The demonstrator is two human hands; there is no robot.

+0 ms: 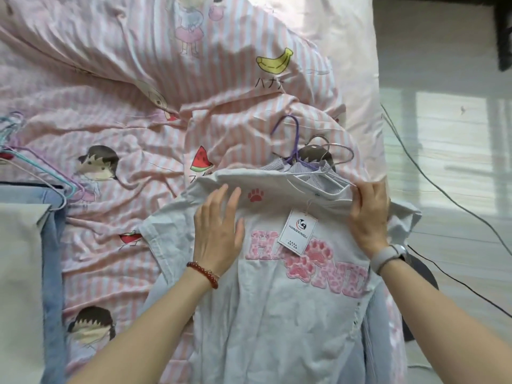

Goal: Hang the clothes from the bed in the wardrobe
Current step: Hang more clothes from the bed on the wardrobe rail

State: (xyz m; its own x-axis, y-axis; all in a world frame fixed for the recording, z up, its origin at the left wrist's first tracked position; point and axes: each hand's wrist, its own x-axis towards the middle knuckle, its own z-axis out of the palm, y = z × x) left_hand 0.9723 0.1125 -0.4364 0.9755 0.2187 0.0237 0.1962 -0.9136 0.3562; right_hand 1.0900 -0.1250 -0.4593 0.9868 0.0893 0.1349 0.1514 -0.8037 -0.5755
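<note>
On the bed (138,112), near its right edge, lies a pale shirt (277,314) with pink letters and a paper tag (297,231). The left hand (219,231) rests flat on the shirt, its grip wide with fingers straight. The right hand (370,214) curls its fingers over the shirt's shoulder; its grip holds the cloth. Just above the collar sit a purple hanger (288,134) and a silver hanger (332,151) on a striped shirt (291,165). More hangers (41,167) and jeans (52,259) lie at the left. Cables (443,189) cross the floor (457,134).
</note>
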